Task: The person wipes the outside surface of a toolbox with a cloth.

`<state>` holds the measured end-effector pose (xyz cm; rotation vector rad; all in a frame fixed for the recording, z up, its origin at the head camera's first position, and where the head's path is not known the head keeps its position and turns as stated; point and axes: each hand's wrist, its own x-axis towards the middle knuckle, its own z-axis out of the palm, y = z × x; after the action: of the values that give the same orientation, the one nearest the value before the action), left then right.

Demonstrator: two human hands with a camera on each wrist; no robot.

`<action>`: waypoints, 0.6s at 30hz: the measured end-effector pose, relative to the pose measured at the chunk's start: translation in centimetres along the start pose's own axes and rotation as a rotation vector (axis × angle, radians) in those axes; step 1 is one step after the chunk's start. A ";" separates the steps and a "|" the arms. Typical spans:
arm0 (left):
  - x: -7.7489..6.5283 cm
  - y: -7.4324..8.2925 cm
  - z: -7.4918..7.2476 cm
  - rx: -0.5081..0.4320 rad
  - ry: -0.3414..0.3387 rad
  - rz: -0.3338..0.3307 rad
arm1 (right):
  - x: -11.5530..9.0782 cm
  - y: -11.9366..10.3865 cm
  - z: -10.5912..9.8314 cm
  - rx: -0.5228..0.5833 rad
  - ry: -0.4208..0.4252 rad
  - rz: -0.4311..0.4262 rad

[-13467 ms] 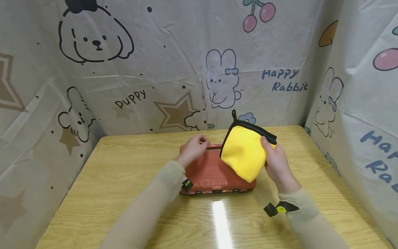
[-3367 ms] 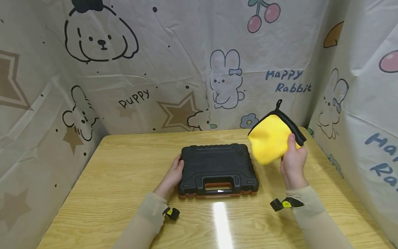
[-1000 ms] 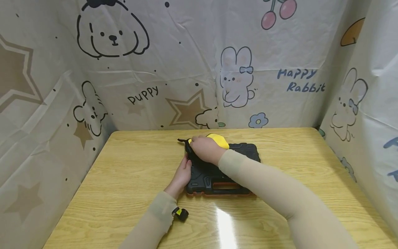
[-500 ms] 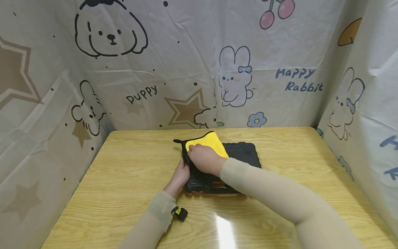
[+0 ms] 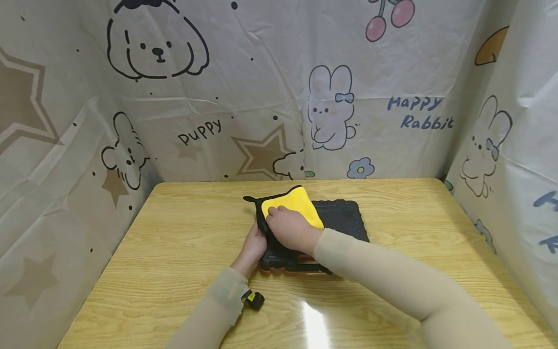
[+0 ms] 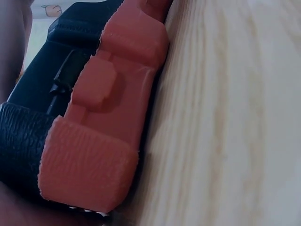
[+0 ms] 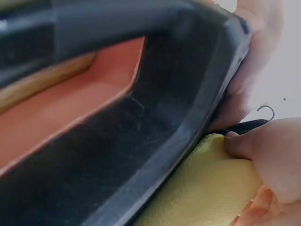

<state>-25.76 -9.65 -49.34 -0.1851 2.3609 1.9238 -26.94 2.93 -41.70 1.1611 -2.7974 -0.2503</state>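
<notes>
A plastic tool case (image 5: 344, 218) lies flat on the table, black side up, its handle toward me. My left hand (image 5: 254, 247) holds its left side, fingertips partly hidden by the cloth. My right hand (image 5: 293, 230) reaches across and grips a yellow cleaning cloth (image 5: 301, 203) with a black border and loop, over the case's back left part. In the left wrist view, the case's red lower half (image 6: 89, 165) rests close along the wood. The right wrist view has the thumb (image 7: 241, 145) on the yellow cloth, beside the black handle end (image 7: 164, 84).
The wooden table (image 5: 183, 228) extends around the case on every side. A patterned curtain (image 5: 261, 87) stands behind it and along both sides. A small black wrist camera (image 5: 254, 299) is strapped to the left sleeve.
The case was red side up, then turned black side up. My right hand has brought the cloth from the right onto the case's left part, and lately slid it slightly toward me.
</notes>
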 end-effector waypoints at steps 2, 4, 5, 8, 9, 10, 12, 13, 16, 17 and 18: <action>0.0 0.0 -0.1 -0.012 -0.011 0.002 | -0.3 -0.1 -0.1 -0.003 0.005 -0.010; -0.1 0.0 -0.3 -0.026 -0.027 0.005 | -0.8 -0.2 -0.1 -0.005 0.013 -0.026; -0.1 0.0 -0.3 -0.033 -0.036 0.000 | -1.0 -0.3 -0.1 -0.004 0.020 -0.033; -0.1 0.0 -0.5 -0.052 -0.054 -0.013 | -1.8 -0.4 0.0 -0.016 0.037 -0.055; 0.0 0.0 -0.5 -0.056 -0.059 -0.012 | -2.0 -0.5 0.1 -0.024 0.045 -0.062; 0.0 0.1 -0.6 -0.064 -0.067 -0.016 | -2.2 -0.5 0.2 -0.031 0.051 -0.066; 0.0 0.2 -0.6 -0.074 -0.072 -0.013 | -2.6 -0.7 0.3 -0.040 0.056 -0.070; 0.0 0.2 -0.6 -0.075 -0.072 -0.012 | -2.8 -0.8 0.4 -0.044 0.058 -0.073; 0.1 0.2 -0.6 -0.079 -0.070 -0.003 | -3.4 -1.2 0.4 -0.046 0.054 -0.071; 0.1 0.2 -0.5 -0.073 -0.066 0.002 | -3.6 -1.3 0.3 -0.048 0.052 -0.073; 0.1 0.1 -0.5 -0.070 -0.065 0.000 | -3.8 -1.4 0.3 -0.053 0.051 -0.075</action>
<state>-25.89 -10.13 -49.15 -0.1253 2.2549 1.9821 -23.36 4.71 -42.39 1.2438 -2.6905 -0.2947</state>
